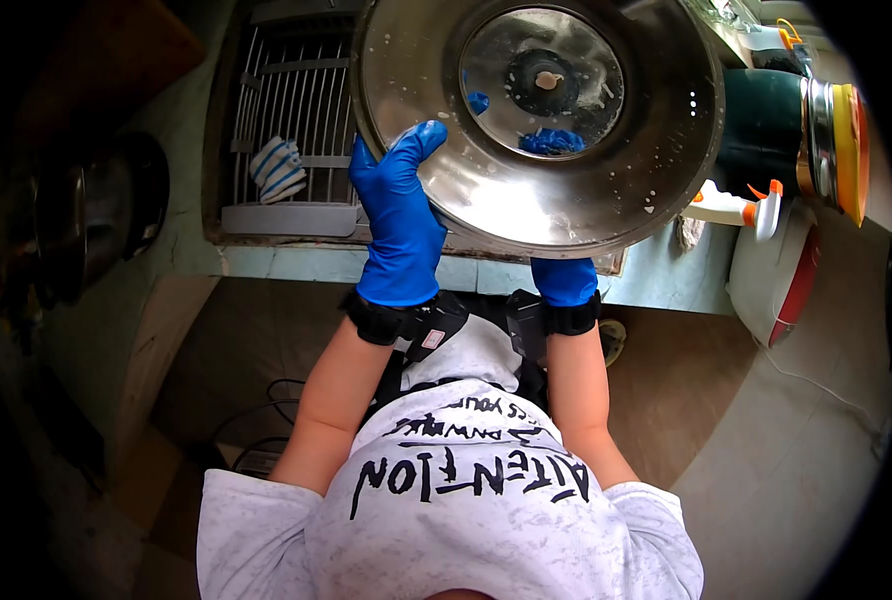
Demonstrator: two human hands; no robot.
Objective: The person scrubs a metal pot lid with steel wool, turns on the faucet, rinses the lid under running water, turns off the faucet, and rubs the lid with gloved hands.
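A large round metal lid or pan (pixel 426 100), shiny and dotted with drops and specks, is held up over the counter edge. My left hand (pixel 398 215), in a blue rubber glove, grips its left rim, with the thumb lying on the near face. Beneath the lower rim, my right hand (pixel 566 281) shows only its gloved wrist part; its fingers are hidden behind the metal. Blue glove reflections show in the round centre, around a small knob-like spot.
Left of the metal piece is a wire rack (pixel 291 110) with a striped cloth (pixel 278 170). On the right stand a spray bottle (pixel 731 208), a dark green container (pixel 763 125) and a white-and-red appliance (pixel 774 275). Dark pans (pixel 96 215) are at far left.
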